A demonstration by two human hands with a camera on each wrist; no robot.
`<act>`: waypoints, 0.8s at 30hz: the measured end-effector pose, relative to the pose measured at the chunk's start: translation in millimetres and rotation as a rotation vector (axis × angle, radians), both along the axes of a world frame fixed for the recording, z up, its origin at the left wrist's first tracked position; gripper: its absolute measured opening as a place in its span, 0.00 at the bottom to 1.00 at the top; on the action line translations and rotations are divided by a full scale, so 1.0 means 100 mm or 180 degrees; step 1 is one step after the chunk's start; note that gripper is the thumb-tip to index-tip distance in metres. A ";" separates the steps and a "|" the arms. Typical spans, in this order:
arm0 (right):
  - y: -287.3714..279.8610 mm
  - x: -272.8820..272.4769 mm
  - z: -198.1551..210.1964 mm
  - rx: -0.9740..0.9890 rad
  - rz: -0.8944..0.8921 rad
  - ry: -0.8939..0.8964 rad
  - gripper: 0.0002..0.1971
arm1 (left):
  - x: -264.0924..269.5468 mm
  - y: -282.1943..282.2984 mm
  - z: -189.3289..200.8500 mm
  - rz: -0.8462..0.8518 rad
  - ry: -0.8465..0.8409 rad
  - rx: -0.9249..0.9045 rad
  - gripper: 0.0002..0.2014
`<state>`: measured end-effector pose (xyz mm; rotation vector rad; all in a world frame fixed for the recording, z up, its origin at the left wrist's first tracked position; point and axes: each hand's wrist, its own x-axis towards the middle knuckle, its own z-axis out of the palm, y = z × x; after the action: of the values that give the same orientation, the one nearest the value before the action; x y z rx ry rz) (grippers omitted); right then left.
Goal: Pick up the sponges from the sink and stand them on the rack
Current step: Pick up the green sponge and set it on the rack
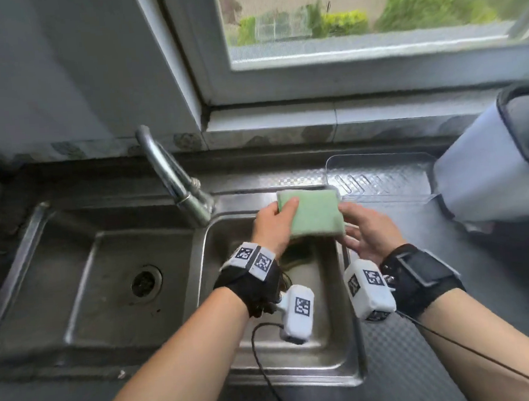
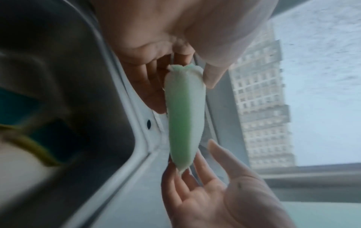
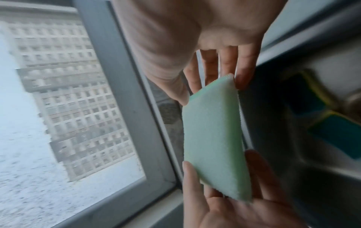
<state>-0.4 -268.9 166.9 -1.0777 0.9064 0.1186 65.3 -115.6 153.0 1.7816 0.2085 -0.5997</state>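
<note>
I see the left hand (image 1: pixel 274 223) pinching the pale green rectangular foam sponge (image 1: pixel 316 213) above the steel sink's small basin (image 1: pixel 338 346) — right hand (image 1: pixel 367 230) open-fingered, touching its opposite edge.

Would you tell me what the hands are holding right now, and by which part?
The left hand pinches the green sponge by its left edge; the right hand touches its right edge with straight fingers.

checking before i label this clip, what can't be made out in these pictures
- Sponges left in the sink: head view, the hands and green sponge cover them; in the right wrist view, dark blue-green ones are blurred, count unclear.
- Right hand: whether it grips or only touches the sponge; blur.
- Clear rack: its slots are blurred.
- White container: cut off by the right edge.
</note>
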 end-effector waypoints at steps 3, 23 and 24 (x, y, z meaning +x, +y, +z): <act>-0.38 0.11 0.19 -0.0281 -0.0012 -0.0184 0.08 | 0.17 -0.45 0.18 -0.0112 -0.0015 -0.0171 0.14; -1.07 0.71 -0.30 -0.0025 0.0179 -0.0021 0.08 | 0.72 -1.24 -0.60 0.0207 -0.0142 0.0417 0.30; -1.07 0.69 -0.26 -0.0075 0.0214 -0.0059 0.08 | 0.72 -1.21 -0.60 0.0248 -0.0137 0.0380 0.29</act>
<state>68.9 -375.4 140.6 -1.1300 0.8570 0.1539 137.1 -236.8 93.1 1.8906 0.2881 -0.5015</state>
